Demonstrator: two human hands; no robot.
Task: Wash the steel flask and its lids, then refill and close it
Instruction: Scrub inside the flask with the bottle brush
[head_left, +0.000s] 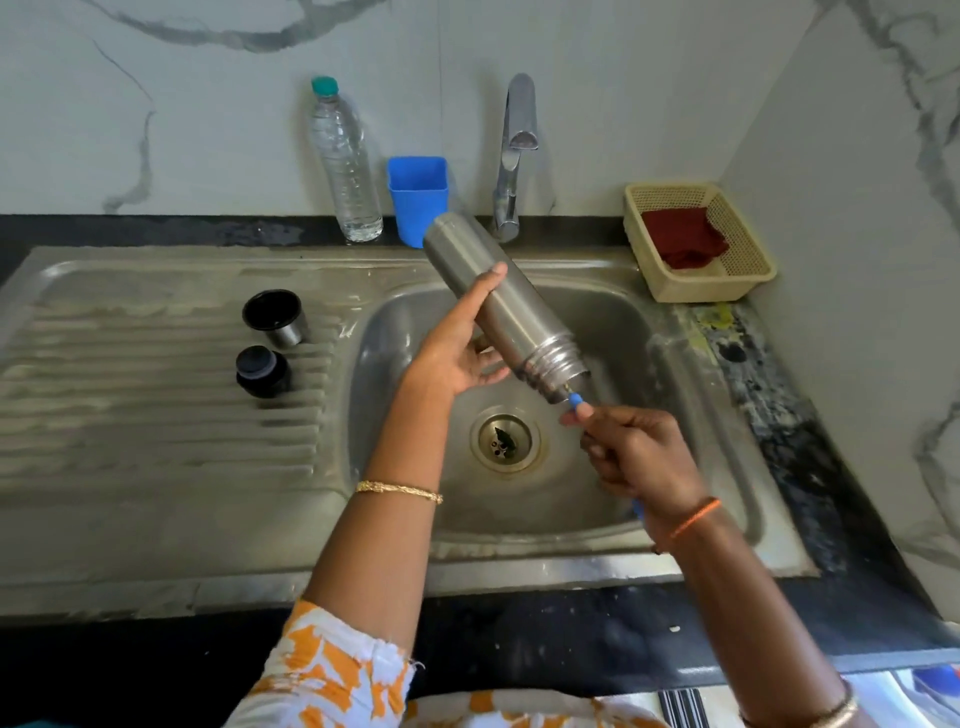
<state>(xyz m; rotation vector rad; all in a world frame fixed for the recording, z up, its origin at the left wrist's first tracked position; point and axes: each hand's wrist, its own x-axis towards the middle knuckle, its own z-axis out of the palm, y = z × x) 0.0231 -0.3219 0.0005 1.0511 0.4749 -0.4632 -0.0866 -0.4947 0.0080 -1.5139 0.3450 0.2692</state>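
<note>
1. The left hand grips the steel flask around its body, holding it tilted over the sink basin, open threaded mouth pointing down toward the right hand.
2. The right hand's fingers curl around a blue-handled brush whose end is inside the flask's mouth.
3. Left of the left hand, on the drainboard, stand the cup lid, hollow side up, and the black stopper.
4. Beyond the hands stand a clear water bottle, nearly empty, and a blue cup.
5. Beyond the right hand, a cream basket holds a red cloth.

A steel sink unit is carrying a cup lid and stopper; the black counter is bearing a water bottle, blue cup and basket.
</note>
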